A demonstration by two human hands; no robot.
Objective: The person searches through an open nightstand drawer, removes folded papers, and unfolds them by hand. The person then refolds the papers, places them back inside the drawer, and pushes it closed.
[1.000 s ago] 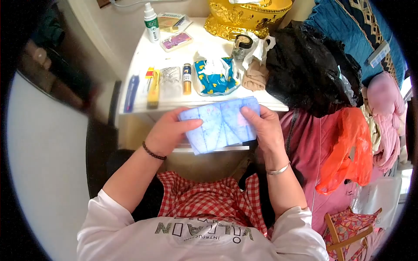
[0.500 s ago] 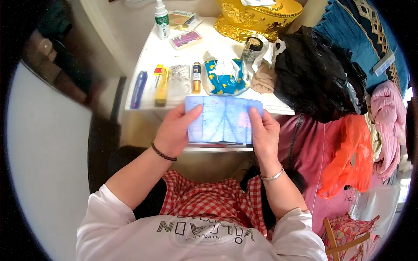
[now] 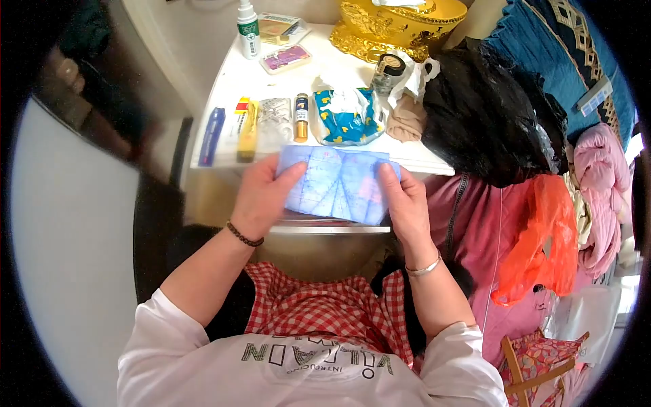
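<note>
A light blue sheet of paper with diagonal crease lines and faint writing is stretched between my two hands, above an open drawer. My left hand pinches its left edge, thumb on top. At the right edge, my right hand grips it the same way. Whether it is one folded sheet or a thin booklet I cannot tell. Just beyond its top edge lie a blue tissue pack with yellow ducks and a small gold-capped bottle.
On the white tabletop are a spray bottle, a purple-labelled box, a yellow box, a blue packet, a jar and a gold tissue holder. Black and red plastic bags lie right.
The paper has tilted, its right side dipping lower, and shifted slightly left with both hands. The whole view has also moved a little. Both hands keep their hold.
</note>
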